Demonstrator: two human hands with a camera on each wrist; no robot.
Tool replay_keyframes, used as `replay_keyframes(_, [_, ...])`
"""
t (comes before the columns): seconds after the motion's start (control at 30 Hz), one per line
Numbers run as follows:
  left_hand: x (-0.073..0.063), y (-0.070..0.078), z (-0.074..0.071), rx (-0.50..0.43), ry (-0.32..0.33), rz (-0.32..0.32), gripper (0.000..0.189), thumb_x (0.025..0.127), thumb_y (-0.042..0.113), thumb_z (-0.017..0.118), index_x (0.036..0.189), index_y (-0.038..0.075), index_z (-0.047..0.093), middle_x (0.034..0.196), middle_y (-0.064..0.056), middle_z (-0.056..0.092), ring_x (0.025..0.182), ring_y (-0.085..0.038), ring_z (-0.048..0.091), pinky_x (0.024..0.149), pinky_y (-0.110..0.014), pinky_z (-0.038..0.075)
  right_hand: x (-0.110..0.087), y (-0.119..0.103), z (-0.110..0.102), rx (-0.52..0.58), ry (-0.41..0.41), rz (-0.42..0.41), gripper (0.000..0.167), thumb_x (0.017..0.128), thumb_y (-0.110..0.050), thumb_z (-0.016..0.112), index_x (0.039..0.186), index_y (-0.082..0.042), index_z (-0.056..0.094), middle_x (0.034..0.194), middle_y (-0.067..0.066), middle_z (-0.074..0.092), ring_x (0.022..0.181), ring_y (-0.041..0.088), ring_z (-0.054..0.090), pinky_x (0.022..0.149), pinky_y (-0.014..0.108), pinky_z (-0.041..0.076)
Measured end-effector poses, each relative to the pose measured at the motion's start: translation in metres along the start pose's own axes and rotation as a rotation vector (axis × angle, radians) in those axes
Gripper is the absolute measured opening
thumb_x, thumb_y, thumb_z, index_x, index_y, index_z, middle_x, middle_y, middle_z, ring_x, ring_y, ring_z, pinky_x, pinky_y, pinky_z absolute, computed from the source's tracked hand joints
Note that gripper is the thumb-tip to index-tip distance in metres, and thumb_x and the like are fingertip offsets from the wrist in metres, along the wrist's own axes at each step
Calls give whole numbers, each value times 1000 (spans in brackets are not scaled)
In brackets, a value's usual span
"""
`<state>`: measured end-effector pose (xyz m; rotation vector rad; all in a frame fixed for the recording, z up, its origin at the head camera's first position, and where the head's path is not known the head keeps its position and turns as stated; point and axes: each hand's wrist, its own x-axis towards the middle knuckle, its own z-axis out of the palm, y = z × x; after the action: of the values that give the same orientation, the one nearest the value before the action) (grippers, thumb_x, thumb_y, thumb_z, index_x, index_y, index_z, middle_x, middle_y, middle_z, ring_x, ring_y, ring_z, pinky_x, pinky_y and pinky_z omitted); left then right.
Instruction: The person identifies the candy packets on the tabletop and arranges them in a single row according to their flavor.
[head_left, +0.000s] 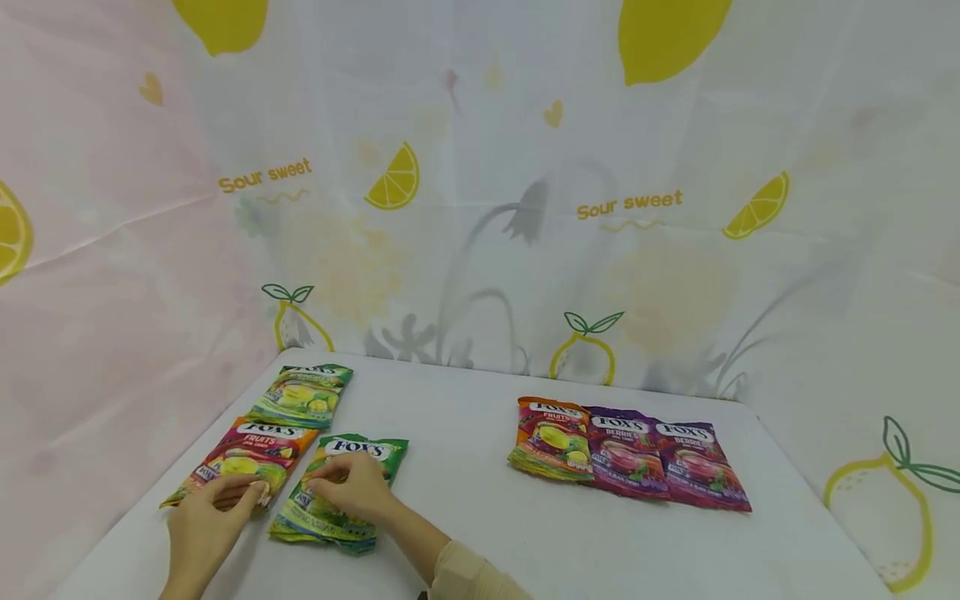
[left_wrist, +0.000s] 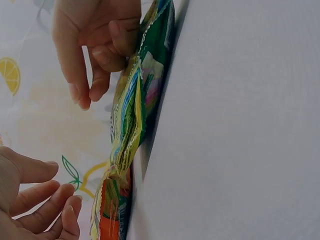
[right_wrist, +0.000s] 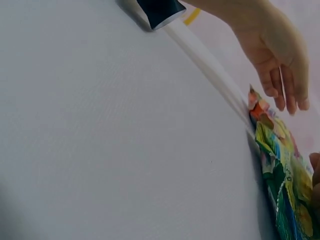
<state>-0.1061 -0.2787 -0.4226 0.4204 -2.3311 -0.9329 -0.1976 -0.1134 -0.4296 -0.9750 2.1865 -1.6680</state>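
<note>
In the head view, my left hand [head_left: 206, 521] hovers over the lower end of an orange Fox's Fruits candy bag [head_left: 258, 442], its fingers loosely bent. The left wrist view shows nothing between the fingers of that hand [left_wrist: 42, 205]. My right hand [head_left: 360, 487] is over the middle of a green Fox's candy bag [head_left: 330, 529], just right of the orange one. Its fingers [left_wrist: 107, 55] hang loosely beside that bag in the left wrist view. Only a sliver of my right hand [right_wrist: 316, 182] shows in the right wrist view.
Another green Fox's bag [head_left: 303, 396] lies behind the orange one. To the right, an orange Fruits bag [head_left: 551, 442] and two purple Berries bags [head_left: 626, 458] overlap in a row. A lemon-print cloth [head_left: 480, 275] stands behind the white table [head_left: 465, 433].
</note>
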Motion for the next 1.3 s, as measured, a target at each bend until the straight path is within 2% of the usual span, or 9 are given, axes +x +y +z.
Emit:
replay_keyframes(0.17, [2, -7, -2, 11, 15, 21, 25, 80, 9, 73, 92, -11, 66, 78, -23, 68, 54, 8, 50, 49, -9, 39, 5, -3, 8, 55, -18, 71, 13, 86, -8, 65, 91, 2, 70, 64, -7, 60, 46, 0, 48, 45, 13, 41])
replay_keyframes(0.43, [8, -20, -6, 51, -2, 23, 26, 79, 10, 73, 93, -11, 65, 77, -21, 69, 55, 11, 48, 54, -8, 35, 12, -10, 19, -82, -27, 118, 15, 85, -10, 67, 97, -2, 72, 66, -6, 64, 44, 0, 52, 49, 13, 43])
replay_keyframes(0.5, [10, -23, -7, 79, -16, 39, 27, 78, 10, 73, 93, -11, 65, 76, -20, 69, 56, 5, 52, 59, -13, 36, 14, -12, 21, -114, -37, 132, 15, 84, -10, 68, 97, -2, 72, 64, -6, 64, 43, 0, 52, 50, 13, 43])
replay_keyframes(0.6, [15, -27, -10, 117, -51, 70, 28, 78, 12, 73, 93, -11, 65, 76, -19, 68, 60, -12, 60, 62, -28, 40, 16, -14, 26, -146, -57, 159, 15, 84, -9, 68, 96, -3, 72, 60, -6, 62, 43, 1, 53, 51, 13, 44])
replay_keyframes(0.73, [24, -33, -14, 147, -98, 70, 32, 79, 15, 72, 95, -11, 64, 80, -22, 68, 67, -30, 62, 59, -37, 42, 20, -15, 29, -303, -78, 110, 15, 84, -12, 69, 96, -6, 73, 68, -8, 66, 54, -5, 54, 55, 10, 43])
replay_keyframes(0.93, [34, -42, -16, 180, -67, 115, 32, 77, 13, 72, 94, -13, 63, 73, -22, 65, 60, -28, 58, 53, -31, 38, 22, -18, 31, -492, -94, 82, 14, 83, -16, 69, 96, -13, 74, 75, -14, 66, 63, -9, 52, 59, 8, 40])
replay_keyframes(1.07, [44, -43, -17, 216, -108, 106, 41, 79, 16, 69, 100, -17, 59, 71, -20, 62, 63, -29, 55, 52, -33, 37, 21, -20, 31, -613, -102, 64, 10, 84, -18, 67, 90, -16, 75, 70, -16, 63, 62, -8, 49, 56, 7, 39])
replay_keyframes(1.23, [53, -43, -17, 271, -155, 70, 47, 81, 19, 66, 106, -19, 55, 86, -34, 58, 84, -47, 52, 66, -52, 42, 20, -23, 32, -727, -89, 86, 9, 84, -19, 68, 82, -18, 77, 61, -15, 62, 54, -7, 47, 51, 8, 38])
replay_keyframes(1.3, [55, -43, -16, 306, -168, 62, 48, 81, 20, 65, 106, -20, 54, 93, -40, 55, 89, -51, 51, 71, -56, 40, 20, -27, 34, -767, -83, 138, 11, 83, -21, 68, 76, -19, 77, 54, -14, 61, 49, -6, 46, 48, 9, 37])
